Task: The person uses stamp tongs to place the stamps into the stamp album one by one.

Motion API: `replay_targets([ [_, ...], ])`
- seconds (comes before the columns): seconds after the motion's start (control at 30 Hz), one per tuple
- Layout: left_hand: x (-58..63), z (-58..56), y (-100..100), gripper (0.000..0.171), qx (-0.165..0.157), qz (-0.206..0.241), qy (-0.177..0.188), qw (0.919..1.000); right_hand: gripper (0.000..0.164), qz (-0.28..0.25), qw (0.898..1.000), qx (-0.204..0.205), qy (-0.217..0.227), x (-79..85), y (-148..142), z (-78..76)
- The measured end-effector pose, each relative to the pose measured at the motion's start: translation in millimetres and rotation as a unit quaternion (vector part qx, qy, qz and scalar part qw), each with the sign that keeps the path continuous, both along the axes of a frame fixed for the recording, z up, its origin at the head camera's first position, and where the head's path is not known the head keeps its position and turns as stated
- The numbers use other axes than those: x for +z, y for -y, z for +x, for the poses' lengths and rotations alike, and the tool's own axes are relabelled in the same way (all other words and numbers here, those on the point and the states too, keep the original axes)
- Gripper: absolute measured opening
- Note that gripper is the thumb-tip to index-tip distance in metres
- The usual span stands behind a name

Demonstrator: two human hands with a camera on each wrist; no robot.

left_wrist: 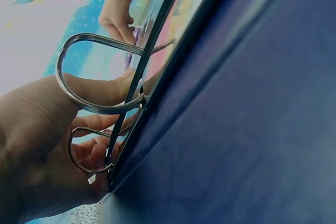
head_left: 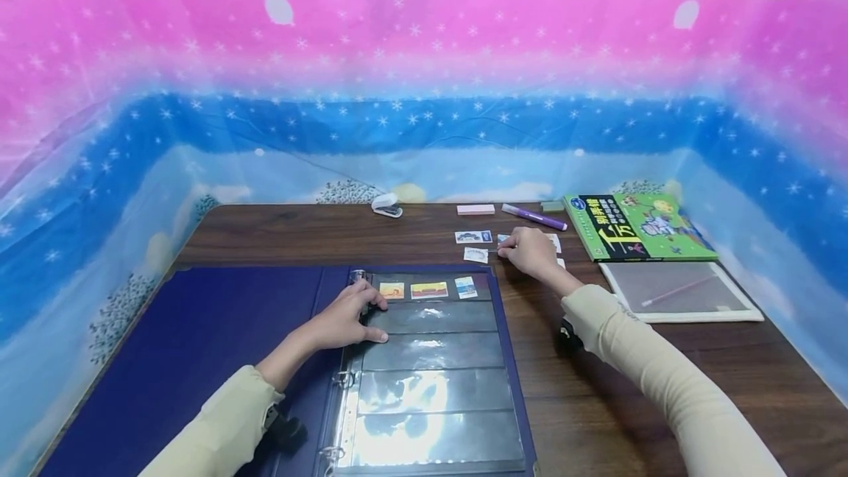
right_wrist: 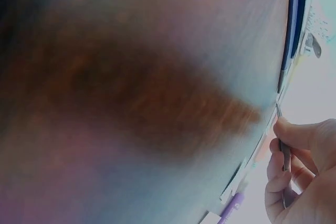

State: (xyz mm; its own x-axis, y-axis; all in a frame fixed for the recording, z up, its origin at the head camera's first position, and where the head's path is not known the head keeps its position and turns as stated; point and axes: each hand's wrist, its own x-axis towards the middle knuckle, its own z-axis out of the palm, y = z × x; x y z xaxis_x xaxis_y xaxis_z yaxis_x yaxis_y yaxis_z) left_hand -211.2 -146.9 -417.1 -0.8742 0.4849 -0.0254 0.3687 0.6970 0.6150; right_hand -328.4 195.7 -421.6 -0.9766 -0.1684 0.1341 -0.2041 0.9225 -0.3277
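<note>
The left hand (head_left: 346, 320), thumb and fingers apart, rests at ten o'clock on the album page (head_left: 430, 351), whose twelve o'clock row holds three stamps (head_left: 428, 291). Beyond its one o'clock corner, the right hand (head_left: 532, 253) pinches tweezers (right_wrist: 286, 158), directed toward nine o'clock, near a loose stamp (head_left: 475, 255).

From the near side of the table (head_left: 285, 234), the head camera looks forward and down to the far edge, taking in the left hand (head_left: 347, 319) and right hand (head_left: 533, 252). The left wrist camera, tipped sideways, peers closely past the rings (left_wrist: 100, 38) of the binder (left_wrist: 247, 108); the right wrist camera looks low across the table. Head and right wrist views share the purple marker (head_left: 534, 217) near the far edge.
</note>
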Motion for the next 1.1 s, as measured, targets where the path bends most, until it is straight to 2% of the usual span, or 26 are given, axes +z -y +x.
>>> replay_targets([
  [0.17,-0.1,-0.5,-2,0.043,-0.001,-0.012,-0.021,0.9997,0.014,0.005,1.000,-0.010,-0.012,3.6,1,2.0],
  [0.37,1.3,-0.6,-5,0.041,0.002,-0.031,-0.039,0.9988,0.015,0.000,0.999,-0.014,-0.050,13.0,2,5.6],
  [0.5,0.1,-0.5,-6,0.036,-0.003,-0.050,-0.063,0.9968,0.016,-0.041,0.996,0.000,-0.081,25.8,9,15.0],
  [0.67,-2.6,-1.1,-2,0.033,-0.016,-0.040,-0.078,0.9960,0.015,-0.091,0.987,0.037,-0.127,39.5,33,33.7],
  [0.73,-3.7,-1.3,-1,0.032,-0.017,-0.037,-0.084,0.9956,0.015,-0.106,0.985,0.062,-0.123,41.1,46,42.0],
  [0.87,-4.1,-2.3,-2,0.030,-0.015,-0.044,-0.097,0.9942,0.016,-0.127,0.984,0.097,-0.075,36.3,71,55.2],
  [0.97,-3.2,-3.0,-5,0.030,-0.018,-0.050,-0.102,0.9934,0.014,-0.134,0.985,0.101,-0.044,28.7,82,59.6],
  [1.1,-3.5,-3.3,-8,0.031,-0.021,-0.054,-0.103,0.9930,0.013,-0.133,0.986,0.096,-0.030,19.8,90,60.3],
])
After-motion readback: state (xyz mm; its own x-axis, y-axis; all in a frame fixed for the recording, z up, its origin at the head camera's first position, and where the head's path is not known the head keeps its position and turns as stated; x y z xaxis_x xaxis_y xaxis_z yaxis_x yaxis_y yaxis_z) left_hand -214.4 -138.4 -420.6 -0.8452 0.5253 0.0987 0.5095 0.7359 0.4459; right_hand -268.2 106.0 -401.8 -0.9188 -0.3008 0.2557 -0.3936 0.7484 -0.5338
